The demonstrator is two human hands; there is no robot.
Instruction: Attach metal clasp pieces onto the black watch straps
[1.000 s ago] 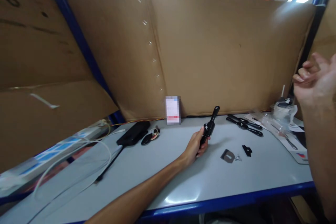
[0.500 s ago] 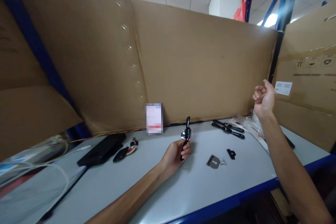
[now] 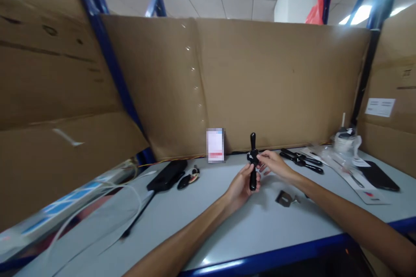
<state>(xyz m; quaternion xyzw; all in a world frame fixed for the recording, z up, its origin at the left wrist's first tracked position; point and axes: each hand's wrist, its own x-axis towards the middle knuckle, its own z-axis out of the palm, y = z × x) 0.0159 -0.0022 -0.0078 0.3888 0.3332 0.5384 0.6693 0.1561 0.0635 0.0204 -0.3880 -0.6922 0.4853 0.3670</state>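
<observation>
My left hand (image 3: 240,185) grips the lower end of a black handle-shaped tool (image 3: 252,160) and holds it upright above the grey table (image 3: 201,220). The fingers of my right hand (image 3: 272,162) are pinched on the tool's middle, where a small metal part sits. A small grey metal plate (image 3: 283,198) with a wing-like screw beside it lies on the table just right of my hands. Two more black handle tools (image 3: 302,160) lie farther back on the right.
A cardboard wall (image 3: 266,82) closes the back of the table. A black pouch (image 3: 166,175) and keys (image 3: 188,177) lie at the left, with white cables (image 3: 97,207) beyond. Plastic bags, a white container (image 3: 345,139) and a black phone (image 3: 378,176) sit at the right.
My right hand came down from the raised position at the right and now pinches the middle of the tool. My left hand has turned the tool upright.
</observation>
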